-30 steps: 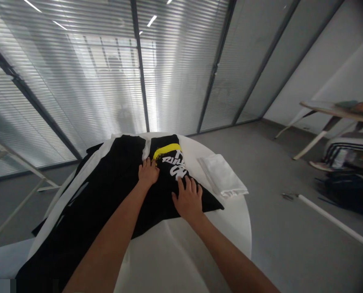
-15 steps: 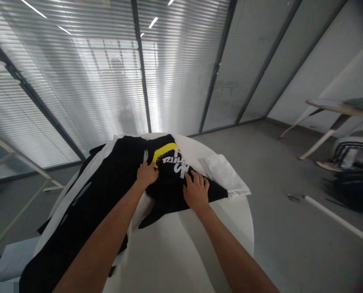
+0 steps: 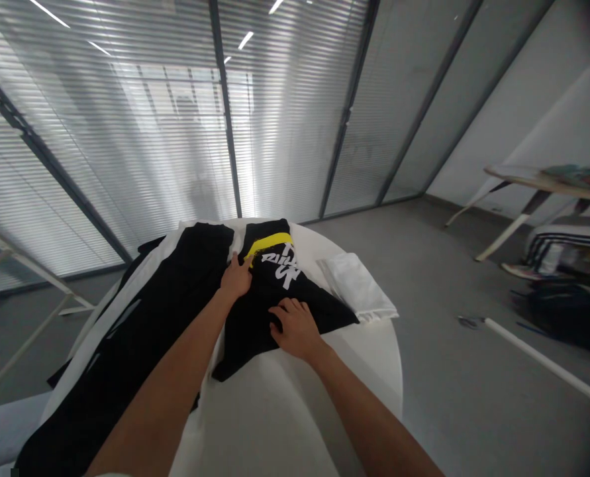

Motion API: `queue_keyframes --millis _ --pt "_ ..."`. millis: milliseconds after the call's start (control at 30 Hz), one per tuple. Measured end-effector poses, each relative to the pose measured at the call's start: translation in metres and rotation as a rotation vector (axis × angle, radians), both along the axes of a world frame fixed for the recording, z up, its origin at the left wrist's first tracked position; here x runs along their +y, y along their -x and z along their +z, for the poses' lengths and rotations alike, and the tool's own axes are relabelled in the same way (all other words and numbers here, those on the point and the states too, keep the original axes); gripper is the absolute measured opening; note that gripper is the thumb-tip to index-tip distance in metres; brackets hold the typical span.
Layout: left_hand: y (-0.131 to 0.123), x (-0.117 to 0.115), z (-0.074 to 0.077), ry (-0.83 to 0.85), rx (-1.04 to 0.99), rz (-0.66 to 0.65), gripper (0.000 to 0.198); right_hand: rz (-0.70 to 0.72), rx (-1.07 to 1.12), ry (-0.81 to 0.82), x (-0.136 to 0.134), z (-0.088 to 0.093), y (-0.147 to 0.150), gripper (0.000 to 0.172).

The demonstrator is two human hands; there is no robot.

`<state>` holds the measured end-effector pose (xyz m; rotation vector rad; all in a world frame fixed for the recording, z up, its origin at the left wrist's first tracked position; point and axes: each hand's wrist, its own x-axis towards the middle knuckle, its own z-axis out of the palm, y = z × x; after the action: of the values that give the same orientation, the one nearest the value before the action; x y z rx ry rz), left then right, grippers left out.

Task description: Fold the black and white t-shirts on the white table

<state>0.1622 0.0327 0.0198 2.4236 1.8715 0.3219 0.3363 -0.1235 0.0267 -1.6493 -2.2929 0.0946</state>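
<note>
A black garment with a yellow band and white lettering [image 3: 319, 301] lies on a round white table [image 3: 374, 371]. My left hand [image 3: 236, 277] rests at its left edge by the yellow band, fingers apart. My right hand [image 3: 295, 326] lies on its lower part, below the lettering, with fingers spread and slightly bent. Left of it, long black cloth with a white stripe [image 3: 160, 318] runs down the table's left side. A folded white cloth [image 3: 359, 285] sits at the table's right edge, touching the garment.
A pale metal frame [image 3: 21, 258] stands at the left. Blinds on glass panels [image 3: 175, 132] line the far side. At the right are another table [image 3: 523, 177], a dark bag [image 3: 567, 311] and a white pole [image 3: 543, 361] near the floor.
My right hand has moved left and down from the lettering to the lower cloth. The garment's lower corner has spread out flatter and further toward me. The view has shifted slightly.
</note>
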Motion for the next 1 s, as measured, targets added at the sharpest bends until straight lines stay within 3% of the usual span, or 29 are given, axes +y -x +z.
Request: queue_keyframes --millis 67,167,267,433,533,633,733,800,900,1000 --pt "0.001 -0.007 0.001 -0.033 0.005 -0.102 0.055 0.009 0.008 0.003 0.002 -0.001 -0.002 0.032" --pt "0.001 -0.011 0.000 0.084 0.040 -0.209 0.050 0.035 0.009 -0.002 0.006 -0.002 -0.005 0.034" --pt "0.001 -0.006 -0.008 0.157 0.050 -0.178 0.053 0.056 0.020 -0.013 0.010 -0.005 -0.008 0.036" --pt "0.000 0.011 -0.021 0.114 0.063 -0.143 0.056 0.045 0.099 -0.103 0.019 -0.011 -0.016 0.040" --pt "-0.004 0.022 -0.021 0.104 0.076 -0.133 0.056 -0.068 0.170 -0.204 0.024 -0.012 -0.022 0.035" --pt "-0.010 0.021 -0.014 0.004 0.080 -0.118 0.052 -0.288 0.184 -0.271 0.026 -0.010 -0.026 0.027" --pt "-0.013 0.000 -0.004 -0.148 0.029 -0.081 0.048 -0.487 0.124 -0.259 0.026 -0.008 -0.027 0.025" --pt "-0.011 -0.025 0.000 -0.147 -0.015 -0.118 0.048 -0.541 0.080 -0.226 0.026 -0.008 -0.026 0.029" --pt "0.001 -0.069 0.000 -0.041 -0.020 -0.319 0.051 -0.500 0.037 -0.179 0.027 -0.014 -0.025 0.034" --pt "0.014 -0.101 -0.007 0.016 -0.008 -0.365 0.055 -0.405 0.033 -0.139 0.030 -0.022 -0.026 0.040"
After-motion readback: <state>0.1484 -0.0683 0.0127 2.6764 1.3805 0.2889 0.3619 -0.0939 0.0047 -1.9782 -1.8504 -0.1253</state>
